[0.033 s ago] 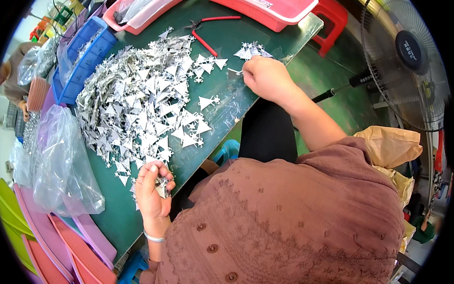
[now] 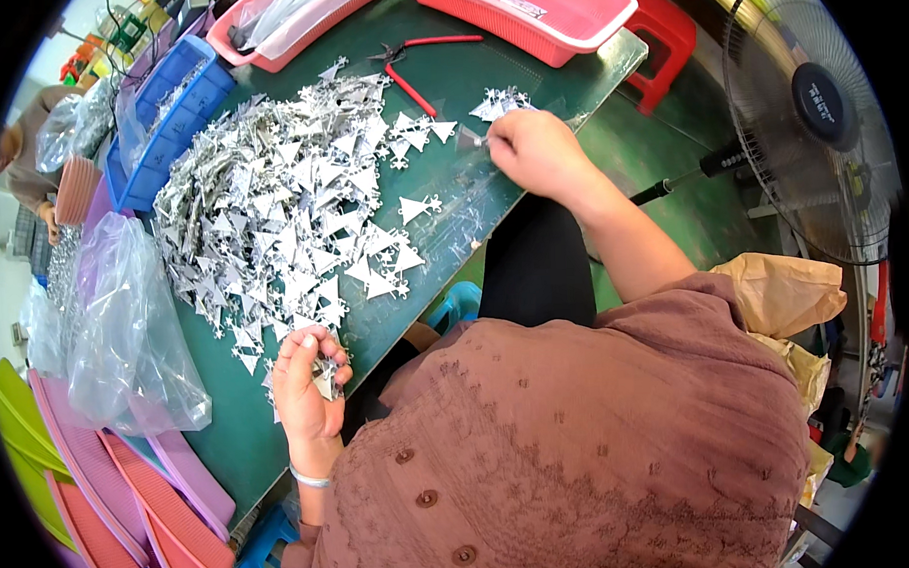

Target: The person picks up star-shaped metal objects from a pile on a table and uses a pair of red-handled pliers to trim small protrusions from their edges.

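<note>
A broad heap of small silver metal pieces, each a flat triangle with a knobbly end, covers much of the green table. At the heap's near end, my left hand is curled around a few triangular metal pieces. My right hand is farther off at the table's right edge, its fingers closed on one triangular metal piece, which looks blurred. Just beyond those fingers lies a small pile of the same pieces, partly hidden by the hand. A loose piece rests between the heap and the right hand.
Red-handled pliers lie open past the heap. Pink baskets line the far edge, and a blue crate stands left. A clear plastic bag sits at the left. A fan stands right. Another person's hand shows far left.
The piece in my right fingers has turned and its triangle now shows as a blur. My right hand has shifted very slightly; the left hand has hardly moved.
</note>
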`<action>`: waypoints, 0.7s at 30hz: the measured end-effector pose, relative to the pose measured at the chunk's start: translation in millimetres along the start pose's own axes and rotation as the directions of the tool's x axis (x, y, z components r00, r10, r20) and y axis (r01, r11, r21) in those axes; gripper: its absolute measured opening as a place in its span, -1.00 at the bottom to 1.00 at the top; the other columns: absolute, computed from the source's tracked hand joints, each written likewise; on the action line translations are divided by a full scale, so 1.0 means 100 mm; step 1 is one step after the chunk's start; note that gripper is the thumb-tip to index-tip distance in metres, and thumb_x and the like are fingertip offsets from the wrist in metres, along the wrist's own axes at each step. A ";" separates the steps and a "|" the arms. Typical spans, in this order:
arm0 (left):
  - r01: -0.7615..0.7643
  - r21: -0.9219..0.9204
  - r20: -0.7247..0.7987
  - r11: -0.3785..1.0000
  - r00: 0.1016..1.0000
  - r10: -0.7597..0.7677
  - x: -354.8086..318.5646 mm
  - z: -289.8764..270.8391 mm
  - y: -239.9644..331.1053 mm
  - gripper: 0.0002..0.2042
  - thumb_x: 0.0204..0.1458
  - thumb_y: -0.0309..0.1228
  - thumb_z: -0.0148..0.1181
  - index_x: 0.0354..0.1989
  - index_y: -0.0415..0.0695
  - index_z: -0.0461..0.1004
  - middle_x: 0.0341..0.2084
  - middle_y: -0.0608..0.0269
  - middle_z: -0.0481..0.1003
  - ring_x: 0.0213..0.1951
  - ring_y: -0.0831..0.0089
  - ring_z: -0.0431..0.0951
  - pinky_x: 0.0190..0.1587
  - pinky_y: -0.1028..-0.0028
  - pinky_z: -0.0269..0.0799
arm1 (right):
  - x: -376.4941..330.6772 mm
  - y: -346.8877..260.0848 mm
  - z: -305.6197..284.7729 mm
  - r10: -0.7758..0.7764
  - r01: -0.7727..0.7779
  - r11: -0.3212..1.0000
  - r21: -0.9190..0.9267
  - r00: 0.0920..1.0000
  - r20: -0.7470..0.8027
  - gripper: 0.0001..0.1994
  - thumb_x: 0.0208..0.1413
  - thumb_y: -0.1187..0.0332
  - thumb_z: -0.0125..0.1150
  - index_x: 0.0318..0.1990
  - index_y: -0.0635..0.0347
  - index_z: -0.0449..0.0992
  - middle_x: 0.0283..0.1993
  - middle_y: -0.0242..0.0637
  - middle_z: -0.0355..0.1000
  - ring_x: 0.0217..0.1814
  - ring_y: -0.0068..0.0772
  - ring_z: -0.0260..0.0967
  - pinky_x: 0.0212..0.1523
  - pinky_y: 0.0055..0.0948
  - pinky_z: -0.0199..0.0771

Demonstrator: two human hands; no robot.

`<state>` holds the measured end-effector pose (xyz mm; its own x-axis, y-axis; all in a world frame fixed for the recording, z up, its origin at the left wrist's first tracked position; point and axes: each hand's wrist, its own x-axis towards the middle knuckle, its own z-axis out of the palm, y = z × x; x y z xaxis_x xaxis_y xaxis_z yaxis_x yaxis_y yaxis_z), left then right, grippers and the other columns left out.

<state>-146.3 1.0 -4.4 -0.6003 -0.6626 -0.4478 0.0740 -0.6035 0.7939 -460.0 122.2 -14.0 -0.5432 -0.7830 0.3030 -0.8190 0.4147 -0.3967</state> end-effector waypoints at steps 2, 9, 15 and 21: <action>-0.005 0.004 -0.019 1.000 1.000 0.005 -0.02 -0.01 -0.01 -0.89 0.01 -0.39 -0.02 -0.41 -0.17 0.33 -0.59 0.30 0.30 -0.52 0.51 0.28 -0.60 0.63 0.17 | 0.20 0.09 -0.05 0.100 -0.099 0.974 0.204 0.995 0.009 -0.82 -0.15 0.37 0.01 -0.53 0.30 0.47 -0.55 -0.07 0.39 -0.44 -0.09 0.38 -0.39 -0.30 0.37; -0.013 -0.007 -0.046 1.000 0.999 0.012 -0.02 0.02 0.06 -0.90 0.02 -0.43 -0.03 -0.39 -0.20 0.34 -0.59 0.27 0.32 -0.53 0.50 0.31 -0.59 0.61 0.20 | 0.96 0.43 -0.04 0.237 -0.239 0.971 -0.023 0.937 0.257 -0.78 -0.14 0.34 0.01 -0.40 0.27 0.51 -0.46 -0.05 0.43 -0.40 -0.08 0.39 -0.31 -0.30 0.38; -0.057 -0.034 -0.066 0.998 0.996 0.055 -0.04 0.02 0.09 -0.90 0.01 -0.44 -0.02 -0.41 -0.21 0.35 -0.60 0.27 0.32 -0.53 0.50 0.31 -0.60 0.62 0.20 | 0.94 0.47 -0.18 0.217 -0.206 0.975 -0.083 0.964 0.152 -0.80 -0.08 0.38 0.02 -0.33 0.28 0.49 -0.39 -0.03 0.42 -0.29 -0.12 0.39 -0.23 -0.32 0.35; -0.055 -0.031 -0.055 0.998 0.997 0.054 0.00 0.03 0.11 -0.90 0.01 -0.43 -0.02 -0.40 -0.21 0.35 -0.60 0.27 0.32 -0.53 0.50 0.31 -0.60 0.62 0.21 | 0.90 0.58 -0.07 0.105 -0.106 0.994 -0.003 0.979 0.176 -0.81 -0.18 0.41 0.07 -0.36 0.22 0.51 -0.37 -0.08 0.43 -0.28 -0.13 0.39 -0.23 -0.32 0.37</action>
<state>-147.9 -4.5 5.6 -0.5510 -0.7174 -0.4264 0.1314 -0.5791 0.8046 -557.1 79.2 -3.6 -0.5850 -0.8045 0.1024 -0.7574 0.4968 -0.4237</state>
